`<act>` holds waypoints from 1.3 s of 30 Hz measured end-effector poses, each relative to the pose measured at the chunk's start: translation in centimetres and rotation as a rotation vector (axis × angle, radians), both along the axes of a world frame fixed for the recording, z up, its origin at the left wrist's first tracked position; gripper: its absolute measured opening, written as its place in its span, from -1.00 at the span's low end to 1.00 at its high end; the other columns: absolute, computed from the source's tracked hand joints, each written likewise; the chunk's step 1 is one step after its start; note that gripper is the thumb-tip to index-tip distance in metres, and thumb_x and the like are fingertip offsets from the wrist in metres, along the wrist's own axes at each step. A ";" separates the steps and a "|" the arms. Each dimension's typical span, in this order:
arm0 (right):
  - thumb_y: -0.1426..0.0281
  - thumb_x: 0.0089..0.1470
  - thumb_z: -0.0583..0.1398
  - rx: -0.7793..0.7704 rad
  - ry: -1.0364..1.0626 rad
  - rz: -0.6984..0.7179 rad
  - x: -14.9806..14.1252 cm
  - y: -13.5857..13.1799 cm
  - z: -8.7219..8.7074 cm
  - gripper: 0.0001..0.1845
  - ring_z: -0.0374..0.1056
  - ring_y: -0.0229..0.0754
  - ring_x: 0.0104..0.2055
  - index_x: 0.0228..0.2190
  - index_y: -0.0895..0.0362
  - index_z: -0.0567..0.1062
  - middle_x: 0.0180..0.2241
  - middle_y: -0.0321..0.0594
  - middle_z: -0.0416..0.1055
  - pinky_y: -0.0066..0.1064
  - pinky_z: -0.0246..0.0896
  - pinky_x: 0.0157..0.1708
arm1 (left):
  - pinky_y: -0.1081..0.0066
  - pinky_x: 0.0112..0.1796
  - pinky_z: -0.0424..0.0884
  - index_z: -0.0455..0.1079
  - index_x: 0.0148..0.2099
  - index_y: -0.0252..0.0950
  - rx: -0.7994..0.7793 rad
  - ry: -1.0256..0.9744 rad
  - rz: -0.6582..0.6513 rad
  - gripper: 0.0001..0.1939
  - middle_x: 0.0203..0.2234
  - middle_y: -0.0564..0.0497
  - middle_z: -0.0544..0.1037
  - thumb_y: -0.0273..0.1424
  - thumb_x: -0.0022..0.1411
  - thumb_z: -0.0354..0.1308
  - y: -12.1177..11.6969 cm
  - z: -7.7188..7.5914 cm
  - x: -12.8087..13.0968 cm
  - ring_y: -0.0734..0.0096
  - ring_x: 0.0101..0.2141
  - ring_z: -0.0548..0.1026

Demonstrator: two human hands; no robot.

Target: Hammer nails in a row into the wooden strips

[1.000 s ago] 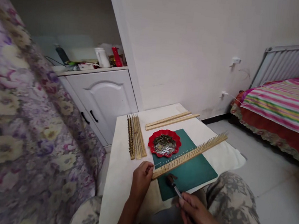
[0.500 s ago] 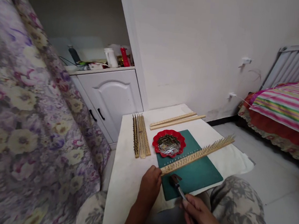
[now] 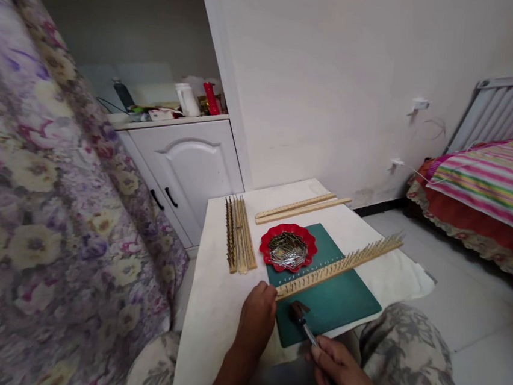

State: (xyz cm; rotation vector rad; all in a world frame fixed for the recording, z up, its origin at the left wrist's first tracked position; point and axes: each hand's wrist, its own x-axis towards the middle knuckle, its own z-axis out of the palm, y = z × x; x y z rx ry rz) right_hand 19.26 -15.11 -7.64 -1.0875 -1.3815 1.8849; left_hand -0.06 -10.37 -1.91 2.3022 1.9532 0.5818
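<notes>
My left hand (image 3: 257, 315) is closed on the near left end of a wooden strip (image 3: 321, 275). Rows of nails stand up along that strip, which lies slantwise across a green mat (image 3: 340, 306). In my right hand (image 3: 335, 365) is a hammer (image 3: 302, 318), gripped by its handle. The hammer's head is low over the mat, just on the near side of the strip; whether it touches the mat I cannot tell. Behind the strip, a red scalloped dish (image 3: 263, 255) full of loose nails (image 3: 287, 249) sits partly on the mat.
Several nail-studded wooden strips (image 3: 241, 236) lie at the left of the white-covered table (image 3: 211, 327). Two more strips (image 3: 298, 210) rest at the back. A floral curtain (image 3: 56, 197) hangs on the left, beside a white cabinet (image 3: 190, 168). A bed (image 3: 489, 178) stands to the right.
The view has shifted very slightly. My left hand stays on the strip's end, and the hammer is in nearly the same place.
</notes>
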 end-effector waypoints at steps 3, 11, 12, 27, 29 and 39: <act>-0.12 0.00 0.00 0.004 0.003 0.001 0.0 0.0 0.1 -0.49 -0.09 -0.47 -0.91 -0.45 0.10 0.25 -0.79 -0.53 0.27 -0.62 -0.30 -0.90 | 0.44 -0.31 0.22 0.24 -0.39 -0.25 -0.013 0.029 0.002 -0.81 -0.40 0.01 0.36 -0.61 0.18 -0.10 0.2 0.1 0.1 0.38 -0.33 0.35; -0.11 0.01 0.01 0.003 0.012 -0.006 0.0 0.0 0.6 -0.50 -0.10 -0.48 -0.92 -0.46 0.09 0.24 -0.79 -0.53 0.28 -0.62 -0.33 -0.90 | 0.43 -0.30 0.21 0.26 -0.38 -0.26 -0.048 0.099 -0.009 -0.82 -0.38 0.00 0.37 -0.61 0.17 -0.07 0.5 0.7 0.1 0.37 -0.32 0.34; -0.11 0.01 0.01 0.003 0.012 -0.007 0.0 0.0 0.6 -0.50 -0.10 -0.48 -0.92 -0.46 0.10 0.24 -0.79 -0.53 0.28 -0.62 -0.33 -0.90 | 0.43 -0.30 0.21 0.26 -0.38 -0.26 -0.045 0.106 -0.018 -0.82 -0.38 0.00 0.37 -0.60 0.18 -0.08 0.6 0.7 0.1 0.37 -0.32 0.34; -0.11 0.01 0.01 0.003 0.030 -0.027 -0.2 0.0 0.1 -0.49 -0.11 -0.49 -0.90 -0.47 0.10 0.24 -0.82 -0.54 0.24 -0.64 -0.35 -0.91 | 0.48 -0.34 0.30 0.42 -0.39 -0.28 -0.042 -0.567 -0.011 -0.86 -0.48 0.05 0.48 -0.41 0.12 0.04 2.0 -1.7 0.1 0.42 -0.41 0.43; -0.13 -0.01 0.01 0.004 0.024 -0.029 -0.3 0.1 0.1 -0.48 -0.10 -0.48 -0.90 -0.46 0.10 0.25 -0.83 -0.54 0.23 -0.64 -0.34 -0.91 | 0.47 -0.34 0.30 0.44 -0.40 -0.28 -0.038 -0.597 -0.012 -0.85 -0.48 0.05 0.48 -0.40 0.11 0.05 2.2 -2.1 0.1 0.41 -0.41 0.43; -0.05 0.08 0.00 0.062 0.028 -0.034 -0.7 0.5 4.1 -0.53 -0.10 -0.50 -0.89 -0.44 0.12 0.27 -0.78 -0.54 0.25 -0.64 -0.36 -0.91 | 0.48 -0.36 0.24 0.42 -0.44 -0.29 -0.007 -0.506 -0.049 -0.82 -0.50 0.06 0.40 -0.44 0.13 0.01 2.6 -2.6 0.2 0.44 -0.41 0.39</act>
